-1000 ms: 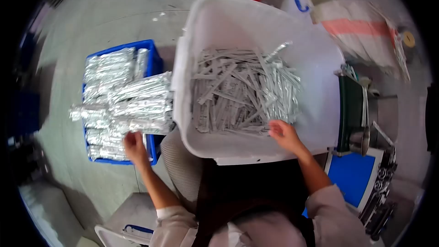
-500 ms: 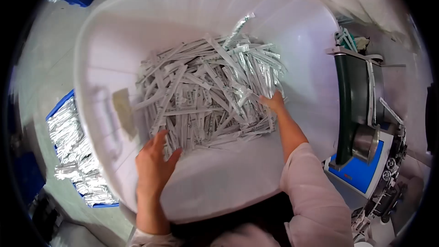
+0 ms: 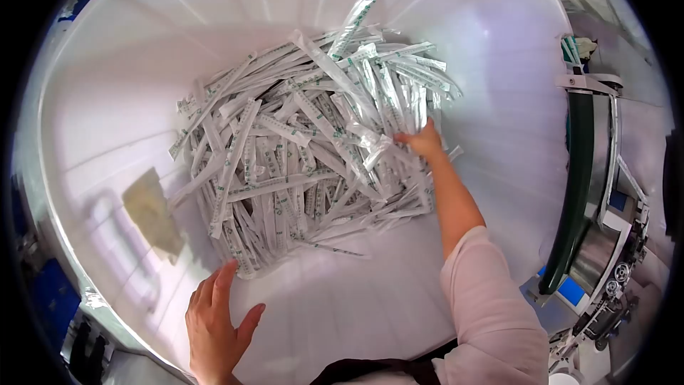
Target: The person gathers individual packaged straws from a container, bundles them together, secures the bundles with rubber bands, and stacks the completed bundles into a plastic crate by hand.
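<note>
White bin (image 3: 328,306) holds packets (image 3: 285,164), green print illegible; our left hand (image 3: 214,328) is spread, grip unclear in our right hand (image 3: 429,146).

You've got a white bin (image 3: 335,299), lilac-tinged in places. Packets (image 3: 313,117): whitish, silvery glints, green print repeating lengthwise. Patch (image 3: 152,214) on bin wall: tan. Your sleeve (image 3: 491,292): pale pink. Bar (image 3: 579,171): dark green. Panel (image 3: 571,291): blue.
</note>
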`<state>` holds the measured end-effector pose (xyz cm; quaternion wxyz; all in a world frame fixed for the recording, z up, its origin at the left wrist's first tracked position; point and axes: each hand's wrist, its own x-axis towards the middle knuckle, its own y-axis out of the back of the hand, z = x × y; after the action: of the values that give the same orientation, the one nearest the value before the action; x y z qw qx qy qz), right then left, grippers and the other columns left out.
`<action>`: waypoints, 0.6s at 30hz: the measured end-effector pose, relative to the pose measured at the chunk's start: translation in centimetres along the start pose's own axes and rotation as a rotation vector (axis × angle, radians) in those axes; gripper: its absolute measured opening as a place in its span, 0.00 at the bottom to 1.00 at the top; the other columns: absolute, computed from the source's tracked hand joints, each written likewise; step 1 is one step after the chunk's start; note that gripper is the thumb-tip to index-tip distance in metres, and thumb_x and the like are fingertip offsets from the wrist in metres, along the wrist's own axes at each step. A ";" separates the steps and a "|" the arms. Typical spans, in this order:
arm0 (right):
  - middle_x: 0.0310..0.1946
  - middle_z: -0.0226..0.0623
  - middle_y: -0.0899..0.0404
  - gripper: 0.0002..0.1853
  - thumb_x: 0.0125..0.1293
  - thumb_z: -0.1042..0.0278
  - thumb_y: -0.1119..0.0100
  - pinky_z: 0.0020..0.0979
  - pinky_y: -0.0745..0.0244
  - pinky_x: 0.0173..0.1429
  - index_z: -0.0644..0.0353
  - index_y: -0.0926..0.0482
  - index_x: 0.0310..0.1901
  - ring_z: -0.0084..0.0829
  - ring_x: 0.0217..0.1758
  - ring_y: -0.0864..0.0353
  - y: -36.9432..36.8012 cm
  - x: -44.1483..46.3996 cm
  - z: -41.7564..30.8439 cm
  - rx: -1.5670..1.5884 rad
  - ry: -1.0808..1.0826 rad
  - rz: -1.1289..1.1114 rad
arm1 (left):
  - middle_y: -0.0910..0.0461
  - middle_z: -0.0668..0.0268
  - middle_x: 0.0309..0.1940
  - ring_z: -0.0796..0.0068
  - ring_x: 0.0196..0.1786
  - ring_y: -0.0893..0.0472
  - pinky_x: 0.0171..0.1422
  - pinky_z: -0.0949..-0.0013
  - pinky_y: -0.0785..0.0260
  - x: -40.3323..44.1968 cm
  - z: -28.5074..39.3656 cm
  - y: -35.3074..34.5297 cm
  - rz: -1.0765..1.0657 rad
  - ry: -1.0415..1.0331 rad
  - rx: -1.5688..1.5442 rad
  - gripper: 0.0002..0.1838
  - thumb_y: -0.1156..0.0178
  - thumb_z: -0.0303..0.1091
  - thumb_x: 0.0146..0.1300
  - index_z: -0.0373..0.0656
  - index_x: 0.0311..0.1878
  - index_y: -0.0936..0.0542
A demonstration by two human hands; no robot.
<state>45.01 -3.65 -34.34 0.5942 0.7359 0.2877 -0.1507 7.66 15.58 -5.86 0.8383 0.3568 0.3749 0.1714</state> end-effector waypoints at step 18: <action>0.43 0.46 0.24 0.41 0.44 0.58 0.34 0.39 0.29 0.50 0.61 0.44 0.58 0.41 0.47 0.24 3.5 -6.9 -6.5 -0.463 -0.136 0.038 | 0.26 0.55 0.41 0.53 0.42 0.27 0.44 0.60 0.34 -1.1 -1.2 0.4 0.022 -0.106 -0.058 0.30 0.35 0.33 0.46 0.40 0.54 0.34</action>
<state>40.87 0.45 -26.08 0.7677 0.5735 0.2601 -0.1189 6.05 15.81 -5.60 0.8650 0.3452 0.3208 0.1723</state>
